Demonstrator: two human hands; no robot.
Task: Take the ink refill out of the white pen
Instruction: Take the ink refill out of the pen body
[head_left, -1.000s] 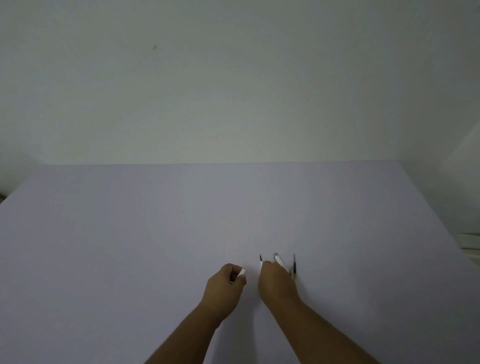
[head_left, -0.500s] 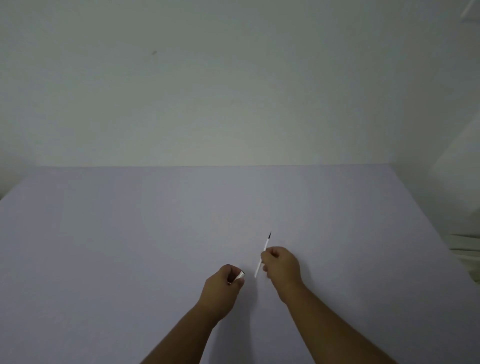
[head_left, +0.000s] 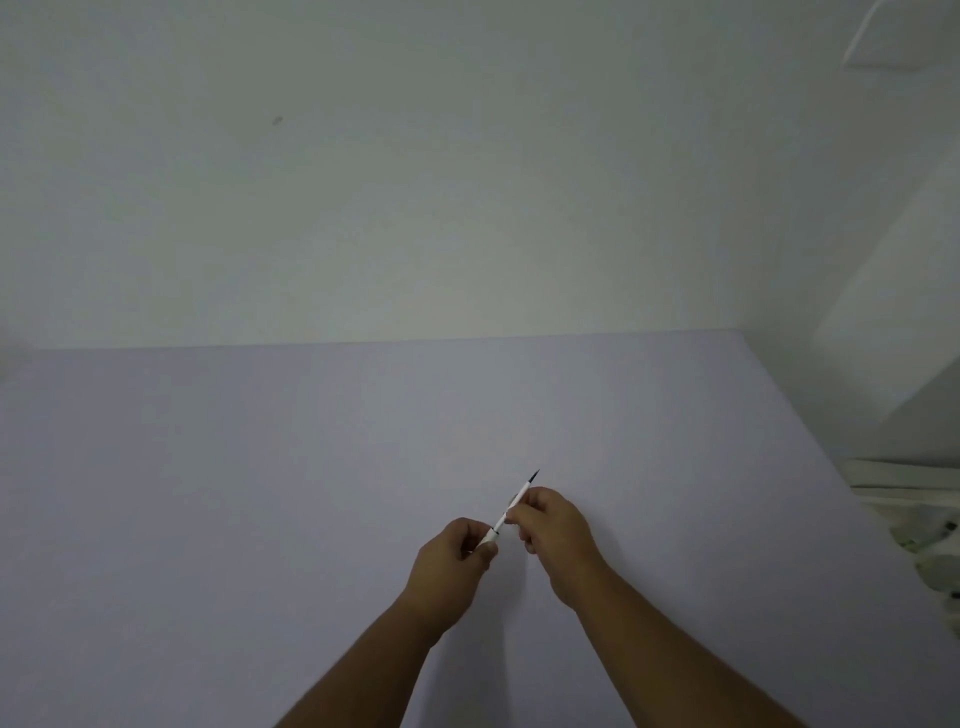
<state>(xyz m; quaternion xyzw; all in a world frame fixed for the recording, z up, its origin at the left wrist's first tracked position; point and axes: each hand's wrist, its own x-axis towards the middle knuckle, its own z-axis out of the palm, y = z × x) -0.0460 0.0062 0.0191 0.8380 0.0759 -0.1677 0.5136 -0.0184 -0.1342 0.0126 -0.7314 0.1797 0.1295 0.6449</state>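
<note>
My right hand (head_left: 558, 525) pinches a thin white ink refill (head_left: 521, 493) with a dark tip that points up and away from me. The refill slants down to the left. Its lower end meets a short white pen piece (head_left: 488, 537), which my left hand (head_left: 454, 558) grips in curled fingers. Most of that piece is hidden inside the fist. Both hands hover just above the lilac table (head_left: 260, 493), close together near its front middle.
A plain white wall rises behind the table's far edge. The table's right edge runs diagonally, and beyond it lies a white and green bundle (head_left: 930, 525).
One second ago my right hand was down by some pens on the table. It then lifted the refill, and now the refill's lower end has come to the piece in my left hand.
</note>
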